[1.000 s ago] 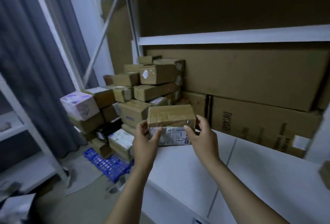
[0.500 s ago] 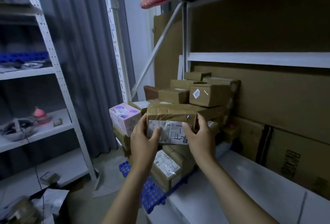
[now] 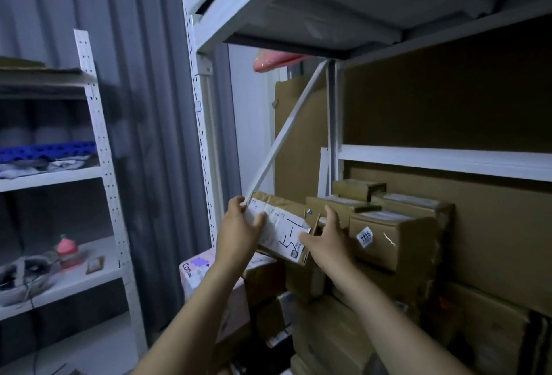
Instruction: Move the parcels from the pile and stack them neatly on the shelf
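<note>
I hold a small brown cardboard parcel with a white shipping label facing me, tilted down to the right. My left hand grips its left end and my right hand grips its right end. It hangs in the air in front of the pile of brown parcels, which is stacked at the right; one box there carries a white 2215 sticker. A pink-and-white box sits low at the pile's left edge. The white metal shelf board runs overhead at the upper right.
A white perforated upright and a diagonal brace stand just behind the parcel. Large flat cardboard sheets line the right. At the left stands a second white shelf unit with a blue tray, a pink bottle and clutter. Grey curtains hang behind.
The view has swung up and to the left. The parcel has risen in both hands and tilted, its right end dropping, and it now sits beside the upright and brace.
</note>
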